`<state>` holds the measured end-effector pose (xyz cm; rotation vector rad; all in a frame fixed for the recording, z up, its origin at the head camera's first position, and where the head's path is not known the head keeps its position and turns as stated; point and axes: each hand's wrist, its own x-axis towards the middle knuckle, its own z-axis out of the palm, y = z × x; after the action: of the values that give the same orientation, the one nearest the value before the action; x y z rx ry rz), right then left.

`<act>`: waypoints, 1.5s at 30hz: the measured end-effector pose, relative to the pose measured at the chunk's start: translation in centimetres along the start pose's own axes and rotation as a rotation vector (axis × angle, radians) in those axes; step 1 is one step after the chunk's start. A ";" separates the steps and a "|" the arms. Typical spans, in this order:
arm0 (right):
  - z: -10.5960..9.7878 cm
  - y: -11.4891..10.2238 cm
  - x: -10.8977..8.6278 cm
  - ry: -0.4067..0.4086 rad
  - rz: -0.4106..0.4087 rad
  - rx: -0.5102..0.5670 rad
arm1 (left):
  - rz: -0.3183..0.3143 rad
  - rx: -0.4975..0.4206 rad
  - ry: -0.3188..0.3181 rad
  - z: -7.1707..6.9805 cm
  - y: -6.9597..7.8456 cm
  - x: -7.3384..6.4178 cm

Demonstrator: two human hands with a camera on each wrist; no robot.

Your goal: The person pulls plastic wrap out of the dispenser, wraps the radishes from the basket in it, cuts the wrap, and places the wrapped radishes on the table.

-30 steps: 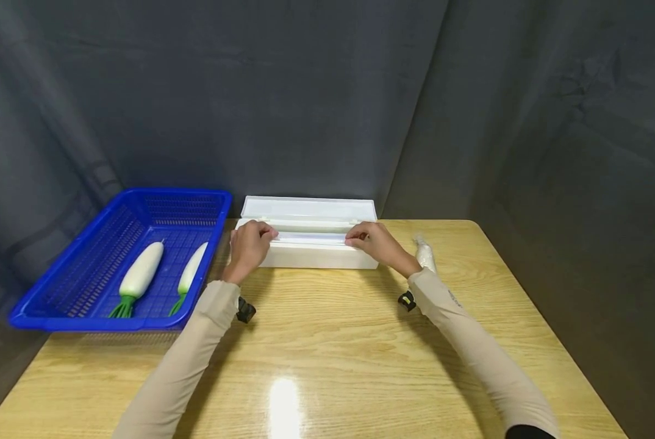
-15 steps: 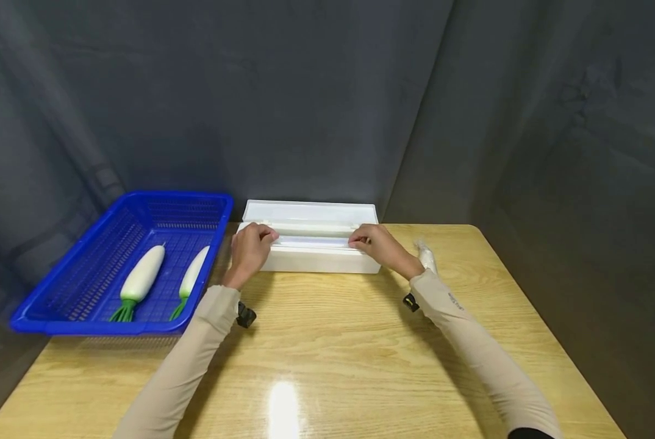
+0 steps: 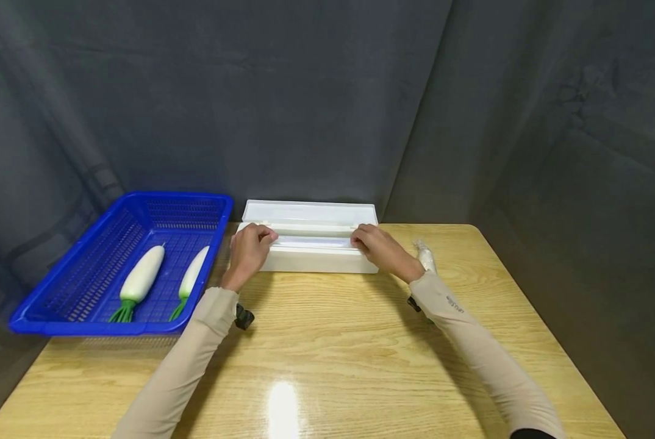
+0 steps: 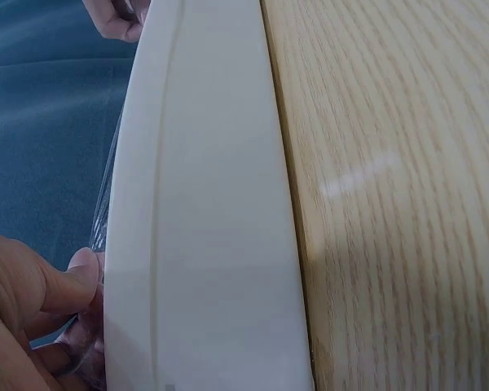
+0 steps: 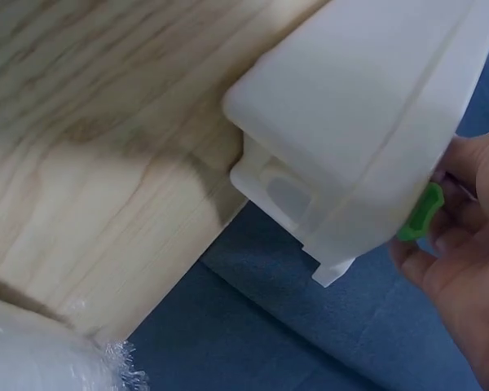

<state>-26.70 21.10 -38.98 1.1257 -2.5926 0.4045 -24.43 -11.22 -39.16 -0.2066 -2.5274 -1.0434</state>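
A white plastic wrap dispenser (image 3: 316, 260) stands at the back of the table with its lid (image 3: 311, 212) up. My left hand (image 3: 250, 247) pinches clear plastic wrap (image 4: 104, 204) at the dispenser's left side; the wrap stretches along its edge in the left wrist view. At the other end my right hand (image 3: 379, 247) has its fingers curled at the opening, with the film running toward it. In the right wrist view, a green slider (image 5: 422, 213) shows beside the fingers of that hand.
On the left a blue basket (image 3: 119, 327) holds two white radishes (image 3: 143, 273) with green stems. A film-wrapped white item (image 3: 426, 257) lies right of the dispenser, partly behind the right arm. A dark curtain (image 3: 305, 110) hangs behind the wooden table (image 3: 327, 347).
The right hand has shifted slightly right along the dispenser and its wrist has turned, with the fingers now more tightly curled. The left hand stays nearly where it was.
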 end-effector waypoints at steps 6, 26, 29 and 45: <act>0.5 0.0 -0.3 0.045 -0.072 -0.079 | 0.008 -0.005 -0.003 -0.1 0.0 -0.2; 0.1 -0.1 -0.7 0.117 -0.108 -0.017 | 0.105 0.002 0.131 -0.5 -0.3 -0.3; -0.2 -0.3 -0.6 0.110 -0.083 0.019 | 0.112 -0.008 0.139 -0.5 -0.3 -0.2; -2.4 -1.0 -0.3 0.101 -0.014 0.148 | 0.186 -0.035 0.211 -1.3 0.6 -0.1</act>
<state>-25.43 21.51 -36.73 1.1383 -2.4995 0.6418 -23.78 -11.70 -38.03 -0.3176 -2.2551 -0.9815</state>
